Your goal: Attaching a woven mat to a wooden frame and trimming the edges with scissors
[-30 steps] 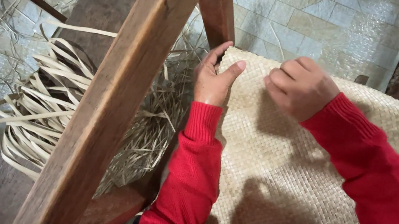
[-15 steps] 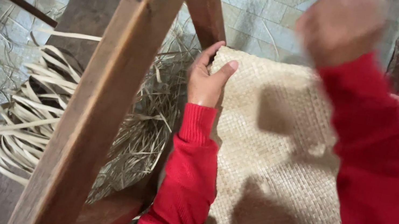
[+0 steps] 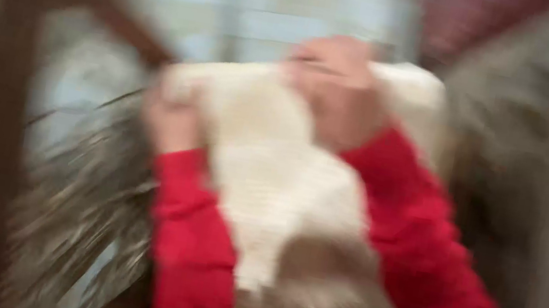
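Gripping the pale woven mat (image 3: 285, 178), the left hand (image 3: 171, 121) holds its left edge; the right hand (image 3: 339, 86) apparently rests closed on top, though blur hides the fingers.

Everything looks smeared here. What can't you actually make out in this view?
Head view, motion blur throughout:
- Left hand: fingers and grip on the pale woven mat unreadable.
- Right hand: whether it grips or presses the mat.
- Mat's weave smeared; lower edge cut off.
- Dry fibres: strands indistinct.

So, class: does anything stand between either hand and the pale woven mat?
Nothing visible does. The left hand lies at the left edge of the woven mat and the right hand rests on its top; the frame is too blurred to show the grip.
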